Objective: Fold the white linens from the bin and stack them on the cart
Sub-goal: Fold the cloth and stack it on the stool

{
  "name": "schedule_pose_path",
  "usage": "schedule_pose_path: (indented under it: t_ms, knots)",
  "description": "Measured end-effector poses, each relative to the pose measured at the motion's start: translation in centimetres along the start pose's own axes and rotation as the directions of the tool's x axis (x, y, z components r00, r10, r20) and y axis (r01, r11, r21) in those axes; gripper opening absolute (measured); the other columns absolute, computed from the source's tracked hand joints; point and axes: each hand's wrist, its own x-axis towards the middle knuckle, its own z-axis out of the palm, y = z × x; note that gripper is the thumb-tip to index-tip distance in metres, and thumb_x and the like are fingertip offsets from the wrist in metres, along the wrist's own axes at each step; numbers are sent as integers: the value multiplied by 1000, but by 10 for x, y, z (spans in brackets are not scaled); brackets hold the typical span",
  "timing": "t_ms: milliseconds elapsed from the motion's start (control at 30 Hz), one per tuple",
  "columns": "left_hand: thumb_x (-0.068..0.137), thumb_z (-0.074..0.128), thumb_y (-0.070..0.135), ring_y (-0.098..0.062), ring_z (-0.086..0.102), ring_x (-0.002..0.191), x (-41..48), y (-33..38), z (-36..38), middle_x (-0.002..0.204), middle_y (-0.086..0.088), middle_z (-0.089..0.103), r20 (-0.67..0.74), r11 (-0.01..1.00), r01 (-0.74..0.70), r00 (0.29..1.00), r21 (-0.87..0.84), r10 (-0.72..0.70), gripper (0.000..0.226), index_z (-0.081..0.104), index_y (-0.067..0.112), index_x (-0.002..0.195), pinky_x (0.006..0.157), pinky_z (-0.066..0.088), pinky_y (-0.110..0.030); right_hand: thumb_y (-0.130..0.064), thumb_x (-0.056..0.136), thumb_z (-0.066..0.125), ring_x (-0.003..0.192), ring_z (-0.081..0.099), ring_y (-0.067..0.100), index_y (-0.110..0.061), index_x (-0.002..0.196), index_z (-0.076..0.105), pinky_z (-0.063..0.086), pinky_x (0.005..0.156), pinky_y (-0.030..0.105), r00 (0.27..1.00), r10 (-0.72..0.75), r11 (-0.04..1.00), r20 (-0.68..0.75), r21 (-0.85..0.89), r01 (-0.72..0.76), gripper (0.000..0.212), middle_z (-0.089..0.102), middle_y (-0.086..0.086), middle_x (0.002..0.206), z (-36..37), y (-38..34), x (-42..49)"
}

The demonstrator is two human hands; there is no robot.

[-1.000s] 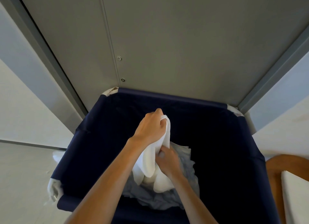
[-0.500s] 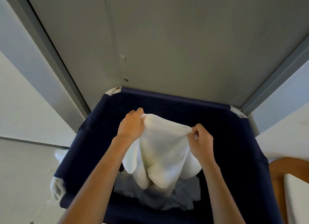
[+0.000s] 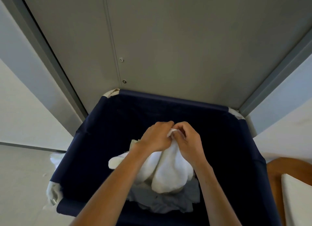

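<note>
Over the navy bin (image 3: 104, 141), our left hand (image 3: 156, 138) and right hand (image 3: 189, 141) both pinch the white towel (image 3: 168, 173) at its top, apparently corner to corner (our fingers hide the edges); we should square those corners; then lift it clear of the pile (image 3: 162, 204) before halving again.

My left hand (image 3: 156, 138) and my right hand (image 3: 190, 141) meet fingertip to fingertip in front of me, backs turned up. The fingers of both curl in and pinch the gathered top of a white linen (image 3: 168, 175) that hangs below them. Both bare forearms reach forward and draw together toward the wrists, the left slanting in more sharply.
</note>
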Motion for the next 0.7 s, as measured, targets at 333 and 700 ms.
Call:
schedule_pose_path:
  t_ms: [333, 700]
  knots:
    - [75, 48, -6, -16, 48, 62, -6, -12, -2, 71, 1, 54, -3, 981, 80, 997, -176, -81, 27, 45, 21, 70, 54, 38, -31, -17, 84, 66, 95, 55, 13, -14, 99, 62, 46, 78, 22, 871, 266, 936, 414, -326, -131, 17, 56, -1, 102, -11, 30, -3]
    - [77, 50, -5, -21, 56, 68, -13, -38, -8, 77, 2, 57, -57, 980, 184, 980, -77, -188, 23, 49, 18, 75, 60, 50, -35, -38, 83, 68, 80, 50, 12, -13, 102, 66, 32, 59, 16, 926, 278, 792, 255, -606, -71, 31, 47, -6, 94, -2, 62, -8]
